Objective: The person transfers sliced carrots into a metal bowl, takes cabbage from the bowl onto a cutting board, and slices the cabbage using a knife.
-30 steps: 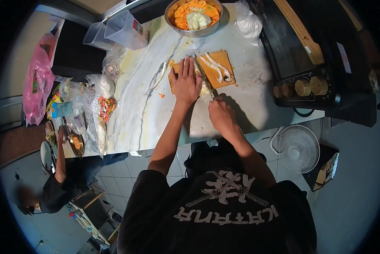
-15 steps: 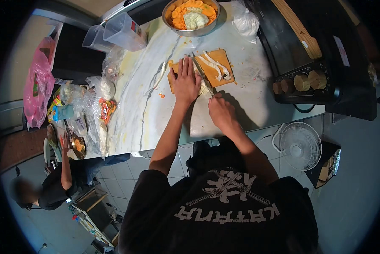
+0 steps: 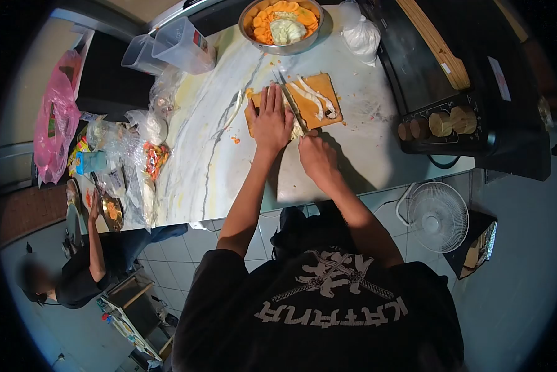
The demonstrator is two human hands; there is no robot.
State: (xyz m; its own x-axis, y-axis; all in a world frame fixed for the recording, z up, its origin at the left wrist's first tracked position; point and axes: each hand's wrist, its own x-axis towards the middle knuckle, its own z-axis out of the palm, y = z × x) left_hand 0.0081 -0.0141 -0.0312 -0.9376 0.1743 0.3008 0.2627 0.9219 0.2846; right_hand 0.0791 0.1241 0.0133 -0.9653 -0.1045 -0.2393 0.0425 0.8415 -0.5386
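Note:
My left hand (image 3: 271,121) lies with its fingers stretched flat on the left side of an orange-brown cutting board (image 3: 319,85), over a pale vegetable that it mostly hides. My right hand (image 3: 317,155) is closed around the handle of a knife (image 3: 297,116). Its blade runs away from me along the right edge of my left fingers. Pale shredded pieces, which look like cabbage (image 3: 297,131), show between the blade and my left hand. Long white strips (image 3: 314,98) rest on the board's right half.
A metal bowl (image 3: 294,48) with orange slices and a pale cabbage piece stands at the back. Beside it are a white plastic bag (image 3: 360,37) and a black oven (image 3: 440,111). Clear containers (image 3: 184,46) and bagged food (image 3: 156,158) line the left, where another person (image 3: 83,273) works.
My right hand and the knife handle have shifted slightly left, closer to my left hand. My left hand stays nearly in place. At the left, the other person's hand has moved a little.

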